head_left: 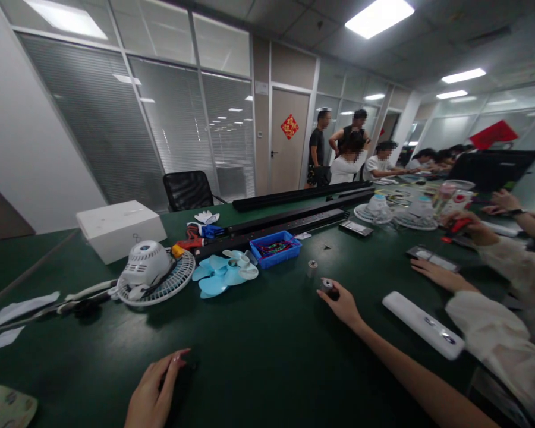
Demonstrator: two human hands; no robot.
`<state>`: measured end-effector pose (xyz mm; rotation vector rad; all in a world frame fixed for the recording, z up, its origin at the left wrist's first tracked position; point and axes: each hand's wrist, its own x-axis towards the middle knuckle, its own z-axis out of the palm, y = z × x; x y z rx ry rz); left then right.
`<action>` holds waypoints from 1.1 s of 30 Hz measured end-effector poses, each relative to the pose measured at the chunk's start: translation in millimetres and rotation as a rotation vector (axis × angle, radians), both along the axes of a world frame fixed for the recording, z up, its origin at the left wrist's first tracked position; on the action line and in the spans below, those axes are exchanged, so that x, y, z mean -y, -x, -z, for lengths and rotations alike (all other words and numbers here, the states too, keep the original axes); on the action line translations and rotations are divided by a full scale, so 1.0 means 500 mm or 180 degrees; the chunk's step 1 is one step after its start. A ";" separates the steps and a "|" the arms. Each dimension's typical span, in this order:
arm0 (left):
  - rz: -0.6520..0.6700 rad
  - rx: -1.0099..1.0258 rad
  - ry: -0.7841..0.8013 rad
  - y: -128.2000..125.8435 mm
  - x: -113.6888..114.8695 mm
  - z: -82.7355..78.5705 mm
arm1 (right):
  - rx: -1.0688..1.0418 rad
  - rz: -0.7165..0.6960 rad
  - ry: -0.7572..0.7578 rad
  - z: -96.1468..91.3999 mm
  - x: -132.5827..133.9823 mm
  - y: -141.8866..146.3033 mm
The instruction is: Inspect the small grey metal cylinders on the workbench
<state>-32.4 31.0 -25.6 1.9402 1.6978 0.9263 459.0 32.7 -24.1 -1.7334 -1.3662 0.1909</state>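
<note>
One head-worn camera looks forward and down over both hands (pixel 154 389) and the green table (pixel 249 356) toward a door (pixel 285 163).

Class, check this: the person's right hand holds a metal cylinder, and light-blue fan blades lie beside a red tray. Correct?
Not quite: the head view shows a blue tray, not red. The right hand holds a metal cylinder, and light-blue fan blades lie beside the tray.

At the left of the frame, you can read what looks like a figure 8 on the front of the white rectangular box (pixel 123 230). Near the upper centre, you see gold characters on the red diamond-shaped sign (pixel 289 126) on the beige door (pixel 286 169), too blurred to read, like the dark marks on the long white rounded case (pixel 410 316) at lower right.
</note>
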 end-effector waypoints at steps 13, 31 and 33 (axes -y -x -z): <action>-0.0447 0.0311 0.0122 0.005 0.007 -0.016 | 0.1606 -0.3507 -0.0397 -0.087 0.007 0.466; -0.0596 0.0497 0.0332 -0.002 0.008 -0.026 | 0.1863 -0.3396 -0.0787 -0.035 -0.048 0.481; -0.0611 0.0459 0.0354 -0.001 0.007 -0.023 | 0.1578 -0.2838 -0.0910 -0.068 -0.048 0.394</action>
